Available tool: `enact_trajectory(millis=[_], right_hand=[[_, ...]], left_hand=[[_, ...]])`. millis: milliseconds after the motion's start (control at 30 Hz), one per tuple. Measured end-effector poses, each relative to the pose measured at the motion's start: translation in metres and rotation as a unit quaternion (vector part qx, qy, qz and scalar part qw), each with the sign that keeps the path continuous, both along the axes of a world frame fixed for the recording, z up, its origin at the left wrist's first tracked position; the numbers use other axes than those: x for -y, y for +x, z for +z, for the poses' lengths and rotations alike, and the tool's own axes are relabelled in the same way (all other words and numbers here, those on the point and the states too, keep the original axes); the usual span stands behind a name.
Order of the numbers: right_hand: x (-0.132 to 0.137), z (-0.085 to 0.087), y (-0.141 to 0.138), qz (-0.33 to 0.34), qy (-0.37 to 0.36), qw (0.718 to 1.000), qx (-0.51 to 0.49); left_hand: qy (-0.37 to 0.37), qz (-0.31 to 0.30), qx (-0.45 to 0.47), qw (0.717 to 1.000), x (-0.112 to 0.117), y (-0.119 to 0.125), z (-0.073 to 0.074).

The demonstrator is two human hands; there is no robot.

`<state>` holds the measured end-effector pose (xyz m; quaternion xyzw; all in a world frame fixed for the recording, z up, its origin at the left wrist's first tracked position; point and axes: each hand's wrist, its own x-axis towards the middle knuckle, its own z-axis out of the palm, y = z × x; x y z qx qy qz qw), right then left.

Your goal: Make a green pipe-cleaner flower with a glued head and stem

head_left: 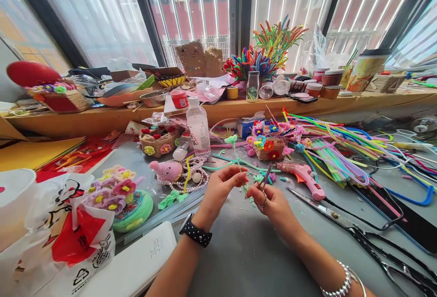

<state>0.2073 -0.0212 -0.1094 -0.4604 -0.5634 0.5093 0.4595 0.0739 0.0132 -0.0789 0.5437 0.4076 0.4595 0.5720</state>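
My left hand (229, 181), with a watch on its wrist, pinches a thin green pipe-cleaner stem topped by a mint-green fuzzy piece (231, 139). My right hand (269, 201) has its fingers through the handles of small scissors (265, 178), whose tips point up and away. Both hands are close together over the grey table (235, 260). Just beyond the right hand lies a pink glue gun (303, 176). Large scissors (337, 219) rest to the right. Green scraps are scattered around the fingers, and mint-green fuzzy pieces (172, 199) lie to the left.
A basket with fuzzy flowers (269, 146), a bottle (198, 128) and a pink knitted cone (167, 171) stand behind the hands. Colourful pipe cleaners (334, 151) spread at right. At left are a flower pot ornament (134, 210), a white box (136, 265) and a plastic bag (82, 228).
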Motion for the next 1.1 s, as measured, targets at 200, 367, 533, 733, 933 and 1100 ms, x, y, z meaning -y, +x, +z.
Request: enact_trajectory(millis=[200, 367, 533, 733, 933, 1100], right_hand=[[-0.0003, -0.0031, -0.0001, 0.079, 0.029, 0.996, 0.020], [0.0038, -0.0013, -0.0004, 0.145, 0.027, 0.989, 0.002], [0.0052, 0.0010, -0.0025, 0.158, 0.025, 0.987, 0.006], [0.0060, 0.0053, -0.0011, 0.178, 0.011, 0.984, 0.027], [0.0050, 0.0053, -0.0018, 0.158, -0.018, 0.987, 0.005], [0.0004, 0.0025, -0.0013, 0.048, -0.018, 0.998, -0.034]], left_hand=[[0.009, -0.005, 0.026, 1.000, 0.0005, -0.0006, 0.0015], [0.001, -0.029, 0.054, 0.998, 0.0016, -0.0019, 0.0036], [-0.007, -0.090, 0.021, 0.996, 0.0061, -0.0019, 0.0062], [-0.053, -0.119, 0.040, 0.991, 0.0077, -0.0031, 0.0067], [-0.070, -0.117, 0.076, 0.988, 0.0049, -0.0048, 0.0059], [-0.039, -0.065, 0.018, 0.997, 0.0017, -0.0037, 0.0055]])
